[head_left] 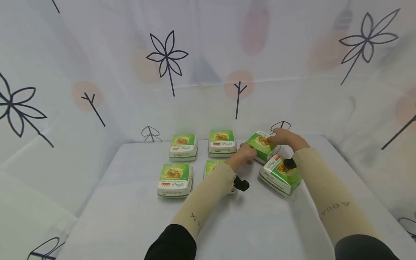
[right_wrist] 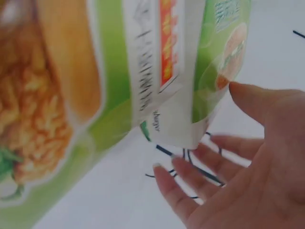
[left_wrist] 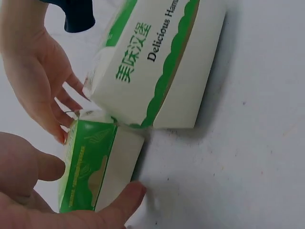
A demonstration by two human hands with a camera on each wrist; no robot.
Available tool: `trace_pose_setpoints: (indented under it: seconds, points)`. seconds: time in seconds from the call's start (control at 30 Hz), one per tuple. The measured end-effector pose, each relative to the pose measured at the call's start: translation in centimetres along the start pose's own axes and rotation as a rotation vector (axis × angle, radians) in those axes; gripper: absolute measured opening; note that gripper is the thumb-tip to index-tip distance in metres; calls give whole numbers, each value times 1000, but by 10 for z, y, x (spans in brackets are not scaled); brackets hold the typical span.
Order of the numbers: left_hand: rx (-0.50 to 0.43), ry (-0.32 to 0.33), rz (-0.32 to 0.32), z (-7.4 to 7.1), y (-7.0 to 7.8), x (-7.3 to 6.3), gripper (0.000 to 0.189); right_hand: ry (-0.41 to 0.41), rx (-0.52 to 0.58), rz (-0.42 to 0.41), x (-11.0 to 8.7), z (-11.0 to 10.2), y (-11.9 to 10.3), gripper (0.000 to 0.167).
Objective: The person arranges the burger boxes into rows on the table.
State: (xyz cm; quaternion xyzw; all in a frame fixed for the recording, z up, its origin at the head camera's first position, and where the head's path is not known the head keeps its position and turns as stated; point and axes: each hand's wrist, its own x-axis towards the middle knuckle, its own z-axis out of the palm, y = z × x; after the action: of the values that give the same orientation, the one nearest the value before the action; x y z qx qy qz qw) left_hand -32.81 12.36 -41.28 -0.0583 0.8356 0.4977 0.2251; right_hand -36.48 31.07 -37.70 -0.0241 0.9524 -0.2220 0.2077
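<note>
A green-and-white hamburger box [head_left: 262, 144] sits turned at an angle at the back right, between both hands. My left hand [head_left: 243, 156] grips its left end, the thumb and a finger on different sides in the left wrist view. At its far right edge is my right hand [head_left: 287, 140]; in the right wrist view the thumb touches the box's green side [right_wrist: 224, 52], while the other fingers [right_wrist: 209, 169] stretch out loosely. Just in front lies another hamburger box [head_left: 281, 175], also askew, close against the first one. The undersides of both boxes are hidden.
Two hamburger boxes stand at the back, one at left [head_left: 183, 147] and one at the middle [head_left: 222, 143]. Nearer are a left box [head_left: 175, 180] and a middle box [head_left: 211, 167], mostly covered by my left forearm. Patterned cloth [head_left: 201, 54] hangs behind the white table [head_left: 136, 224].
</note>
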Motion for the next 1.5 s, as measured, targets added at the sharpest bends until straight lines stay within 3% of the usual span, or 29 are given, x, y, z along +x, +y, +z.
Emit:
trace_pose_setpoints:
  seconds: [0.13,0.3,0.5,0.6,0.73,0.87,1.07,1.23,1.5]
  points:
    - [-96,-5,-17,6,0,0,69,-45,15,-25,5,1,5,68]
    - [-65,9,-16,6,0,14,69,-55,34,-15,-2,5,-1,55]
    - [-68,-54,18,1,3,9,65,-81,34,86,-15,0,-5,68]
    - [-69,-93,9,-2,3,1,67,-55,20,53,-16,-5,-6,74]
    - [-91,-149,15,0,0,-7,70,-13,13,-45,-9,-9,-5,70]
    - [-132,-178,30,3,-4,-11,70,-50,20,-89,1,-7,-5,64]
    - [-244,-84,35,1,-1,-9,56,-59,42,-80,3,-4,-8,60]
    - [-216,-8,32,-6,3,-7,44,-31,11,-46,1,-5,-8,60]
    - [-179,-45,-17,-3,-4,-7,59,47,-78,-98,1,-7,-5,65]
